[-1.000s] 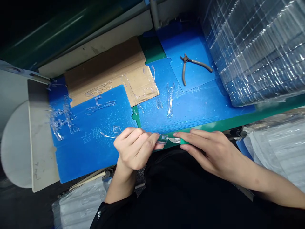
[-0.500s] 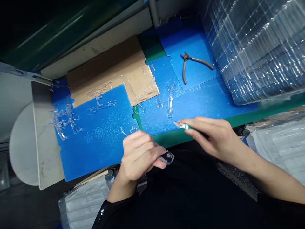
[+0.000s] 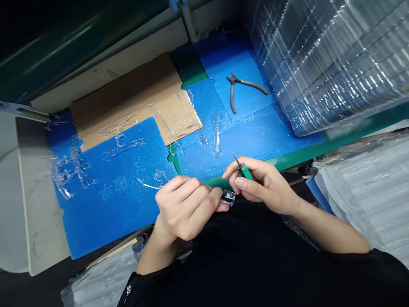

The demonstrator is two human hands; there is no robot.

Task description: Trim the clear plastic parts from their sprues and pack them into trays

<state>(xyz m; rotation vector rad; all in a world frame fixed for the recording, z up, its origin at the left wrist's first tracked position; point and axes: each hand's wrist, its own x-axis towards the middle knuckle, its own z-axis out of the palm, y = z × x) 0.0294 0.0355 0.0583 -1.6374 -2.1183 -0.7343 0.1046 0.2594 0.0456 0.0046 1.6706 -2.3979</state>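
My left hand (image 3: 188, 207) is closed around a clear plastic part (image 3: 228, 198), whose squared end sticks out past the thumb. A thin clear strand with a bent end shows on the other side of that fist. In my right hand (image 3: 263, 181) is a craft knife (image 3: 244, 169) with a green handle, its pointed blade aimed up and away from me. Knife and plastic part are apart, a short gap between them. Beyond the hands a long clear plastic piece (image 3: 217, 138) lies on the blue sheet (image 3: 194, 164).
Cutting pliers (image 3: 234, 83) lie spread on the blue sheeting at the back. A tall stack of clear plastic trays (image 3: 335, 72) stands on the right. Several clear plastic frames (image 3: 72, 166) lie on the left, near a piece of cardboard (image 3: 128, 98).
The knife blade was against the plastic part, then moved away from it. Now the blade points upward, turned in my right fingers. My left hand dipped, tilted the part and came back up.
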